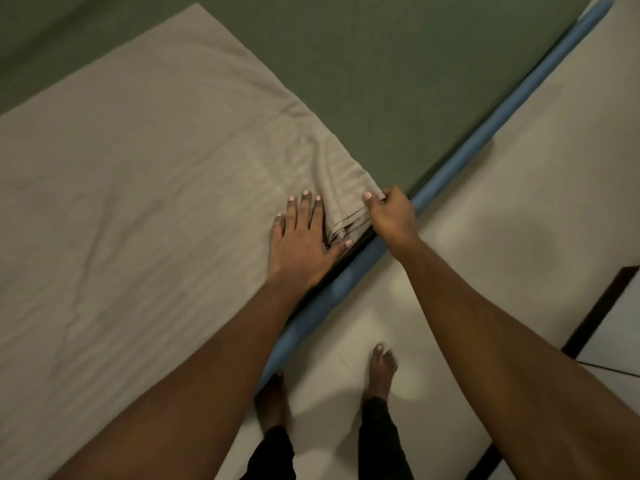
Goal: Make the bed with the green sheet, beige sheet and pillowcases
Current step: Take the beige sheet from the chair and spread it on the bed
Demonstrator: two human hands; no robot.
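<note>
A beige sheet (145, 188), folded in layers, lies spread over the left part of the bed. Under it the green sheet (398, 74) covers the mattress toward the far side. My left hand (301, 233) presses flat on the beige sheet near its bunched corner, fingers straight. My right hand (389, 214) pinches that corner at the bed's edge, thumb and fingers curled round the layered hem. No pillowcases are in view.
The blue edge of the bed (478, 133) runs diagonally from upper right to lower middle. Pale floor tiles (519, 209) lie to its right, where my bare feet (381, 372) stand. A dark strip (599, 306) crosses the floor at right.
</note>
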